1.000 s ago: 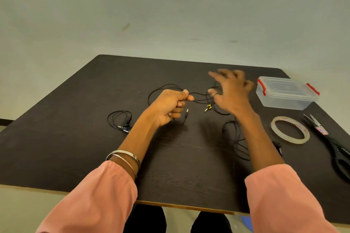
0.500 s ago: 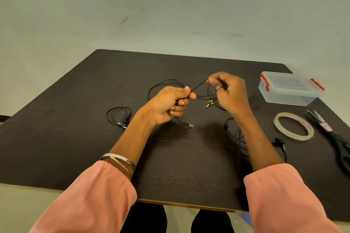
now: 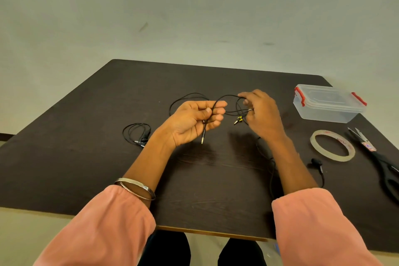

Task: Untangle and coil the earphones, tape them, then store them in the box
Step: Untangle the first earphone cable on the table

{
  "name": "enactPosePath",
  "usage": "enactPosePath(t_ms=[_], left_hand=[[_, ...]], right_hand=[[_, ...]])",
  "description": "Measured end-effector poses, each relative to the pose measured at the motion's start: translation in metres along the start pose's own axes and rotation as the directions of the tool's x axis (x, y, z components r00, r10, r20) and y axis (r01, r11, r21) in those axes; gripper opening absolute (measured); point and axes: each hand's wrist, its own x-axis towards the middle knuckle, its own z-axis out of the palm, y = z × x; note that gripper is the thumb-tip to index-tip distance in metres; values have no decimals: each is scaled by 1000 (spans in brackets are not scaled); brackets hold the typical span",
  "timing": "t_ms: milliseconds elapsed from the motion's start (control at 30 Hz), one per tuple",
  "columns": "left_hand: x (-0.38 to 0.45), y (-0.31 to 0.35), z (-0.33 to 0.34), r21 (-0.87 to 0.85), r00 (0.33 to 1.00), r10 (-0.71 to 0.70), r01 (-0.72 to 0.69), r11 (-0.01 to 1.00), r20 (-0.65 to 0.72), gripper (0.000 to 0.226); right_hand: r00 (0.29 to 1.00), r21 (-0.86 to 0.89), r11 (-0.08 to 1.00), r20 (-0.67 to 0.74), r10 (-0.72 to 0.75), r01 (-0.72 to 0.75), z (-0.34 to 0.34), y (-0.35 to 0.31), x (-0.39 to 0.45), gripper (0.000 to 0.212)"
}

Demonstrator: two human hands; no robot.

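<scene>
Black earphone cable (image 3: 224,97) spans raised left hand (image 3: 195,120) and right hand (image 3: 262,112).

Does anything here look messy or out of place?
Only the black earphone cable, a loose tangle between the left hand and right hand. The box remains latched shut.

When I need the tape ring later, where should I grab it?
Pinch the tape ring at its near rim, one finger inside the hole, coming from above. It lies flat on the table, so its sides give little hold. The scissors crowd its right.
</scene>
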Motion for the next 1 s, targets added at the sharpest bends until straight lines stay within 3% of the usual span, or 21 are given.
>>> enactPosePath(t_ms=[267,400,533,633,833,1000], left_hand=[[-1,5,1,-283,992,124,-118,952,3,38],[1,7,0,-329,972,209,-233,915,-107,33],[5,7,-7,-300,927,243,-327,896,-284,29],[7,6,-10,-263,905,260,-356,897,-337,28],[13,0,-12,-97,884,292,-348,932,-365,35],[16,-6,-13,166,906,328,-291,942,-269,46]], right_hand=[[971,-171,977,220,-92,131,9,-12,-1,54],[926,-171,948,315,-207,270,12,-30,-5,42],[878,-79,938,385,-285,338,15,-50,-9,29],[868,-48,934,390,-308,353,16,-55,-11,27],[873,49,937,349,-341,346,11,-52,-10,17],[930,233,942,222,-294,242,0,-47,-9,16]])
